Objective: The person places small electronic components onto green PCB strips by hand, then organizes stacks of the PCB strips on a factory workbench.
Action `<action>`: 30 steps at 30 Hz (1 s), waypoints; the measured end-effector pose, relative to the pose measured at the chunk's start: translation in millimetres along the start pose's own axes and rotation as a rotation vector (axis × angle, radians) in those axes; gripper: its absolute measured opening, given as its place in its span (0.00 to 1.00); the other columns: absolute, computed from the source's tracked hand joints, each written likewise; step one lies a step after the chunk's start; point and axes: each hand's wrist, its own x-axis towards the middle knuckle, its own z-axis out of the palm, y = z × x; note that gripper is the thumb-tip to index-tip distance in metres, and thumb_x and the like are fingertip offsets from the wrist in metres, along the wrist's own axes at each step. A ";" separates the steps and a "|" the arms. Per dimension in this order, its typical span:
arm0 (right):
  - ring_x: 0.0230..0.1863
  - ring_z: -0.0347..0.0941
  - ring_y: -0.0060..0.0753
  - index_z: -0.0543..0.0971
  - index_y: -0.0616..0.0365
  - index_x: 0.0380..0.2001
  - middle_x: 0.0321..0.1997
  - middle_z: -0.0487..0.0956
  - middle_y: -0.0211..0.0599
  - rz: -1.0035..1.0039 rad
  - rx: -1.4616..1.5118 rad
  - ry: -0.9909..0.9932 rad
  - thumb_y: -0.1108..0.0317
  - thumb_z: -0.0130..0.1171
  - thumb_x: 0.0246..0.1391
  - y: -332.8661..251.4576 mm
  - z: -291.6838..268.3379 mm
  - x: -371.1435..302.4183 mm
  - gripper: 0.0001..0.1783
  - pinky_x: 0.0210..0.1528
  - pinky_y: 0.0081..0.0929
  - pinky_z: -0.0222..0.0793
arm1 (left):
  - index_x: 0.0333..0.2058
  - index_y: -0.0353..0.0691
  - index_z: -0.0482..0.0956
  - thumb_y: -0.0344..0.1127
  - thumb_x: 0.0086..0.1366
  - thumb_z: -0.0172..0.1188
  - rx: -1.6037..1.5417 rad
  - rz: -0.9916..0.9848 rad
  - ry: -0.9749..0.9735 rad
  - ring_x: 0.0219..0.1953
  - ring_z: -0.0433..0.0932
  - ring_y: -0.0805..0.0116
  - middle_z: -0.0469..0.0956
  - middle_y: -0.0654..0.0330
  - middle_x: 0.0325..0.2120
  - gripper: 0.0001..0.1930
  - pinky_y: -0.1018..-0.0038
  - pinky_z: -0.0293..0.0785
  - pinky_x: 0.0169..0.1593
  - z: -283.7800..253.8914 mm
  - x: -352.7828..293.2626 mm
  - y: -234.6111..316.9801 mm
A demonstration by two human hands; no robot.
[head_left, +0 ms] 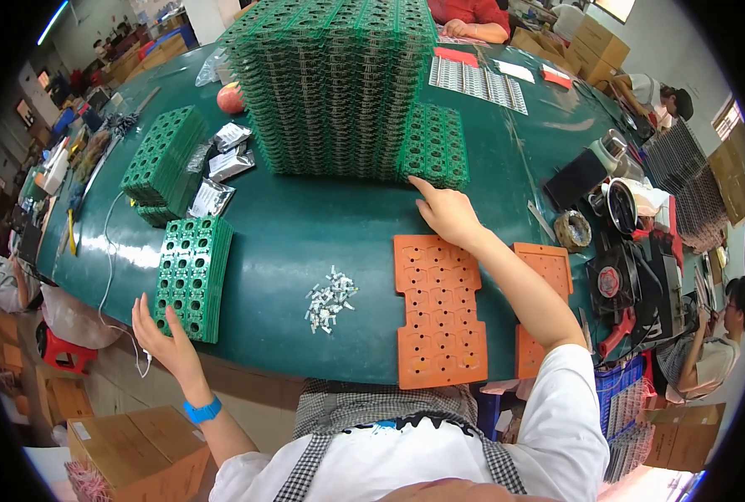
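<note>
My left hand (165, 341) has its fingers spread at the left edge of a short stack of green circuit board panels (195, 276); nothing is gripped in it. With its index finger stretched out, my right hand (449, 216) reaches to the front edge of another low stack of green panels (436, 144). Its thumb stands apart, and no held object shows. Beside that stack rises a tall pile of green panels (330, 100). An orange fixture plate (441, 314) with holes and shaped recesses lies below my right forearm. Small white parts (330, 299) sit in a loose heap between my hands.
A second orange plate (545, 266) is partly behind my right arm. Silver packets (228, 163), more green panels (165, 155) and a red apple (231, 98) stand at the left. Tape (572, 231) and a black fan-like device (611, 282) are right. Another person's hand (460, 29) is across the table.
</note>
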 end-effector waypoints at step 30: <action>0.30 0.78 0.28 0.81 0.61 0.38 0.28 0.81 0.38 0.256 0.682 0.110 0.61 0.58 0.54 62.0 -39.4 42.6 0.15 0.34 0.27 0.72 | 0.56 0.38 0.70 0.36 0.66 0.53 0.025 0.003 0.008 0.60 0.62 0.52 0.65 0.50 0.58 0.20 0.57 0.54 0.63 -9.1 -1.8 3.8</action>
